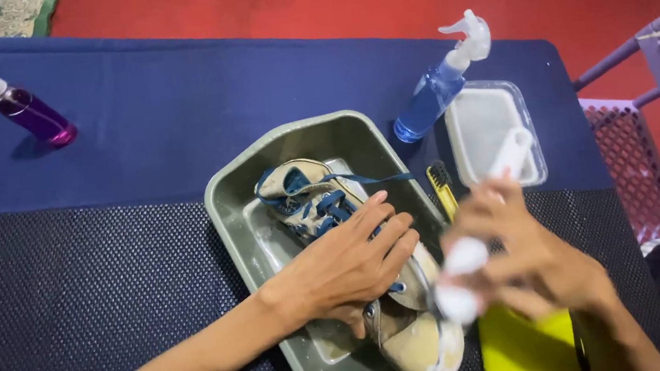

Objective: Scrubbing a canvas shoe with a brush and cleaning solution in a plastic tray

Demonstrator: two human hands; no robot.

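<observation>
— Hands: what are they doing?
— Left hand [350, 266] is lying flat, fingers spread, pressing the dirty sneaker [354, 264] in the grey tray [226, 195]. Right hand [535, 258] is gripping a blurred white bottle [484, 231].
— Surface?
— Everything is sitting on a navy mat [108, 231] over red floor [288, 4].

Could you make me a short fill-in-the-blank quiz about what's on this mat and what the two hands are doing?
1. The left hand rests on a dirty shoe with laces coloured ____.
2. The shoe lies in a grey ____.
3. The blurred right hand holds a small bottle coloured ____.
4. At the far left of the mat stands a spray bottle of ____ liquid.

Missing words: blue; tray; white; purple
</observation>
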